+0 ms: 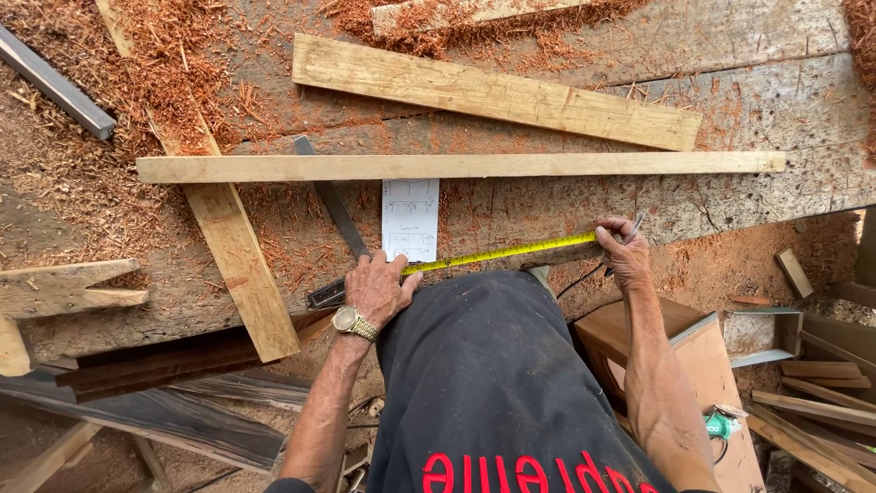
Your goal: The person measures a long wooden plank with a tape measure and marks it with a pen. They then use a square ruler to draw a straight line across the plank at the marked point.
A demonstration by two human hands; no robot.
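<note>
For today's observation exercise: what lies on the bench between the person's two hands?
In the head view, a yellow tape measure stretches from the left hand to the right hand; a white paper sheet lies just above.

Tape case (pixel 327 294) perhaps hidden under left hand (pixel 376 288).

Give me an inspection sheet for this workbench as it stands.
Surface: rough wooden bench, strewn with reddish sawdust.
Job's things: yellow tape stretched along the bench edge between both hands; pencil in the right hand.
Clutter: long batten, wide plank, slanted board, paper sheet, metal square.
Grippers: left hand pins the tape end, watch on wrist; right hand presses the tape down.
Cables: thin dark cable under the bench edge.
Surroundings: offcuts and an open box below right.
</note>
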